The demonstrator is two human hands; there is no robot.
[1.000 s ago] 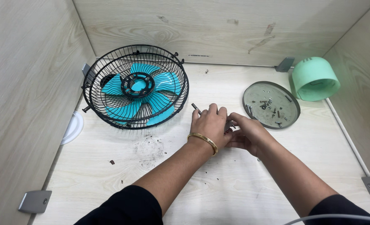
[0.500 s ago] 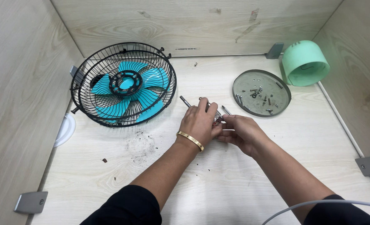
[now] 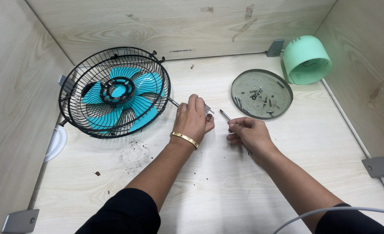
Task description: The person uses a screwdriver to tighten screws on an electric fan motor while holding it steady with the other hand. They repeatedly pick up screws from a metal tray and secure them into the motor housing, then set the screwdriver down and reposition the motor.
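Two hands at mid-disassembly — your left hand [image 3: 193, 118] closes on a metal bracket [image 3: 208, 109] beside the fan [image 3: 115, 92]; your right hand [image 3: 248, 132] pinches a screwdriver [image 3: 225, 115], needing tip alignment.

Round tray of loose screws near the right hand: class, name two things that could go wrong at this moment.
1. The right hand holds a thin metal rod close to the shallow screw tray; a nudge might scatter the screws.
2. The left hand grips small metal parts beside the fan cage; a dropped piece could roll among the debris.
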